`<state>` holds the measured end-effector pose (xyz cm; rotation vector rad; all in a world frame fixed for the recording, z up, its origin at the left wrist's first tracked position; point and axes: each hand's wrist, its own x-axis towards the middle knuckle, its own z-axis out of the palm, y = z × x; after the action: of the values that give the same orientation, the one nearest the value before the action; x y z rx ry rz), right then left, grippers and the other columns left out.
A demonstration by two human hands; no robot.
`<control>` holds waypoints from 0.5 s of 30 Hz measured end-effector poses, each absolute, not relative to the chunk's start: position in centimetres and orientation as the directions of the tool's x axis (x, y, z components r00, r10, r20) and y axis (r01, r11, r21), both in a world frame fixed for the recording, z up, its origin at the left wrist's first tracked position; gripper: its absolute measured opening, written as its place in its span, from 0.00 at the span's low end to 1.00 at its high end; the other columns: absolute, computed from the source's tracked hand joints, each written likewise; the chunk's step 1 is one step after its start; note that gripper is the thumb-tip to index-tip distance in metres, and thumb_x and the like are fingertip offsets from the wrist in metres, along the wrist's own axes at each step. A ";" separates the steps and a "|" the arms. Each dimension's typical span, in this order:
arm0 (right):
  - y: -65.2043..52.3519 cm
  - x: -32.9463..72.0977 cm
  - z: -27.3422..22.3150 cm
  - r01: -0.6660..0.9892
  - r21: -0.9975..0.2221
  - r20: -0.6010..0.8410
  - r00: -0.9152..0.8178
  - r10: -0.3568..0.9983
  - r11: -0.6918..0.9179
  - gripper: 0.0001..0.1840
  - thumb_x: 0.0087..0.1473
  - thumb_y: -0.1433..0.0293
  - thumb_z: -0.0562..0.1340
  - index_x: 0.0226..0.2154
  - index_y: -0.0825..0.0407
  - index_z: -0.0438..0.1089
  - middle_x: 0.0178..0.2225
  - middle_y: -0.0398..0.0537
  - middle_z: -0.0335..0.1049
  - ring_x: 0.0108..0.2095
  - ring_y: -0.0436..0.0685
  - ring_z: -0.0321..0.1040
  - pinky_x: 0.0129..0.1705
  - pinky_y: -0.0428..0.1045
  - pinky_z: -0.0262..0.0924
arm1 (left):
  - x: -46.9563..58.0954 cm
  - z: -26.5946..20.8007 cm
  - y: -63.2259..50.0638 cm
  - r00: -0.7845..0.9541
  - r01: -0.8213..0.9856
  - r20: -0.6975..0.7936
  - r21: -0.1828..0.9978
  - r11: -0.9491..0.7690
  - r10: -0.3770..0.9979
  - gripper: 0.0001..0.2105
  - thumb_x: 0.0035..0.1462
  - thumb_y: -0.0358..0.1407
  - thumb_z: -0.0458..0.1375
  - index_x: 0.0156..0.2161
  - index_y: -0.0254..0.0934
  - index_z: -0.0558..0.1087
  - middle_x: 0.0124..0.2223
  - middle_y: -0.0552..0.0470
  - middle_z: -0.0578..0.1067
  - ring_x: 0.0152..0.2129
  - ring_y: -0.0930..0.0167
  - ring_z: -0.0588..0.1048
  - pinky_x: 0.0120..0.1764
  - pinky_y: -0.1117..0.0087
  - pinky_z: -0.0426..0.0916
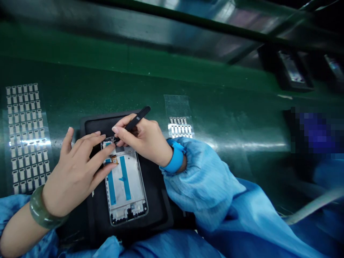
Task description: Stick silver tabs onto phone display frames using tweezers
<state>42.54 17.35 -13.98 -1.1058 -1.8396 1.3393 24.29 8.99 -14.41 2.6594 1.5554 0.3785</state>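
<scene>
A silver phone frame point(137, 186) with two blue strips lies face down in a black tray point(158, 208). My left hand point(75, 168) rests on its upper left part with the fingers spread, fingertips touching the frame near a small orange flex cable point(114, 159). Black tweezers point(138, 118) are pinched in my right hand point(147, 139) over the frame's top edge. Their tips point down at the top corner, beside my left fingertips, and are partly hidden by my fingers.
On the left of the green bench point(228, 118) lies a clear sheet with rows of small pale stickers point(27, 136). A smaller sticker sheet point(180, 125) lies beyond my right wrist. Black trays holding phones point(294, 70) stand at the far right, below a dark shelf rail.
</scene>
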 end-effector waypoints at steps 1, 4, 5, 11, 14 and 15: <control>17.4 42.5 -13.9 0.287 -0.945 0.001 -0.475 0.880 0.157 0.11 0.57 0.60 0.59 0.33 0.51 0.67 0.26 0.39 0.71 0.28 0.48 0.73 0.33 0.43 0.66 | 24.3 -14.4 9.0 0.470 0.856 0.187 0.143 -0.497 0.863 0.15 0.62 0.41 0.51 0.51 0.39 0.67 0.51 0.41 0.69 0.52 0.56 0.68 0.59 0.38 0.49; 17.6 42.4 -13.9 0.337 -0.922 0.003 -0.488 0.873 0.192 0.11 0.57 0.61 0.58 0.33 0.52 0.68 0.27 0.41 0.72 0.29 0.49 0.73 0.33 0.43 0.66 | 24.6 -14.3 8.9 0.469 0.859 0.188 0.132 -0.495 0.863 0.15 0.62 0.41 0.51 0.50 0.37 0.68 0.50 0.39 0.69 0.52 0.55 0.68 0.58 0.38 0.50; 17.6 42.4 -13.9 0.343 -0.918 0.005 -0.493 0.870 0.199 0.12 0.57 0.61 0.58 0.33 0.52 0.68 0.28 0.42 0.72 0.29 0.49 0.73 0.33 0.43 0.66 | 24.7 -14.3 8.8 0.465 0.861 0.190 0.130 -0.492 0.864 0.15 0.62 0.40 0.51 0.51 0.36 0.68 0.50 0.39 0.69 0.52 0.54 0.68 0.58 0.38 0.51; 17.9 42.4 -14.0 0.115 -0.992 -0.006 -0.391 0.920 0.043 0.15 0.54 0.57 0.61 0.32 0.51 0.64 0.29 0.42 0.70 0.28 0.48 0.73 0.32 0.44 0.70 | 25.4 -14.7 8.3 0.439 0.878 0.215 0.102 -0.468 0.872 0.17 0.61 0.38 0.53 0.52 0.31 0.67 0.50 0.34 0.68 0.53 0.52 0.67 0.56 0.37 0.55; 18.2 42.4 -14.2 0.000 -0.999 -0.033 -0.382 0.924 -0.035 0.17 0.52 0.55 0.61 0.32 0.51 0.62 0.31 0.42 0.70 0.29 0.48 0.73 0.33 0.44 0.72 | 25.5 -14.9 8.2 0.434 0.880 0.224 0.103 -0.464 0.873 0.16 0.61 0.38 0.53 0.51 0.32 0.67 0.50 0.35 0.69 0.53 0.53 0.67 0.56 0.37 0.54; 18.3 42.4 -14.3 -0.008 -1.000 -0.023 -0.397 0.918 -0.028 0.17 0.52 0.55 0.62 0.33 0.51 0.62 0.32 0.43 0.70 0.30 0.48 0.73 0.35 0.45 0.72 | 25.5 -14.9 8.3 0.433 0.880 0.227 0.102 -0.464 0.872 0.16 0.61 0.38 0.53 0.51 0.32 0.67 0.50 0.35 0.69 0.53 0.53 0.67 0.56 0.37 0.54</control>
<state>42.37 18.27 -14.27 -0.9975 -1.4801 1.5301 25.47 8.26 -14.90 2.6858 1.6422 0.3945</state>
